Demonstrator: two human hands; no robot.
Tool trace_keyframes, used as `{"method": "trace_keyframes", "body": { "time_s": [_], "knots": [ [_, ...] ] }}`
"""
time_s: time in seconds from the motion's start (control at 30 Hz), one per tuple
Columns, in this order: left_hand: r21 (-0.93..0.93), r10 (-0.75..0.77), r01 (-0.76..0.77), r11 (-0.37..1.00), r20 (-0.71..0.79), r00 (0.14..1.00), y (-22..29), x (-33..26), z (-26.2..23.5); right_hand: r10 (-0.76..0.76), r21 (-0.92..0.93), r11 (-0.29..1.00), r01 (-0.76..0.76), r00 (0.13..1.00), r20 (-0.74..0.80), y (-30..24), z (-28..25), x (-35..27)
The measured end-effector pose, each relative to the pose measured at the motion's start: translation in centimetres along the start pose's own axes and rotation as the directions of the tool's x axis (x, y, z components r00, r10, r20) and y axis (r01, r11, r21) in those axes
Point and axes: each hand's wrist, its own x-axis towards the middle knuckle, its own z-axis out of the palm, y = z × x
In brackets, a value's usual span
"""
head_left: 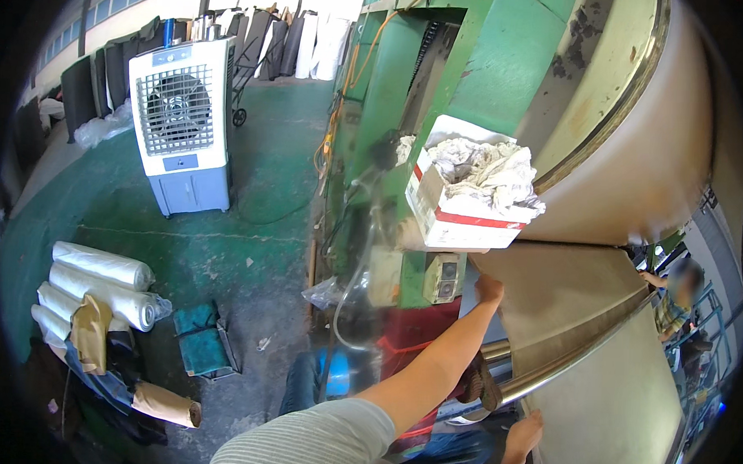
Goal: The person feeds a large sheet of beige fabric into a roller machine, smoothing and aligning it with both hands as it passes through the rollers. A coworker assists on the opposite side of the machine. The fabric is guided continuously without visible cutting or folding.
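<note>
My left hand (490,290) is closed on the left edge of a brown sheet of material (574,284), just below the large drum. My arm stretches forward past a small grey switch box to reach it. Lower down and nearer to me, my right hand (525,434) grips the left edge of a paler, greenish-beige stretch of sheet (615,404). A shiny metal roller (538,381) runs between the two stretches. Whether they are one continuous sheet I cannot tell. The fingertips of both hands are partly hidden.
Above the sheet bulges a big tan drum (635,180). A white box of rags (480,178) sits on the green machine frame, above the switch box (443,277). At right another person (676,296) stands by the sheet's far edge. An air cooler (183,127) and wrapped rolls (100,284) stand left.
</note>
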Motion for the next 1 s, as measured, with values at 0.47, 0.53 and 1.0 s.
{"method": "trace_keyframes", "body": {
  "time_s": [0.47, 0.53, 1.0],
  "knots": [
    [0.000, -0.033, 0.035, 0.999, 0.330, 0.943, -0.8, 0.9, -1.0, 0.318, -0.422, 0.839, -0.344, 0.939, -0.134, 16.4, -4.4, -7.7],
    [-0.030, -0.078, 0.112, 0.993, 0.539, 0.838, 0.4, -2.1, -0.8, 0.478, -0.547, 0.704, -0.453, 0.872, -0.107, 18.5, -9.0, -9.5],
    [-0.061, -0.174, 0.237, 0.970, 0.509, 0.843, 1.0, -2.8, -1.8, 0.292, -0.261, 0.931, -0.255, 0.949, 0.114, 12.6, -6.0, -9.5]
  ]
}}
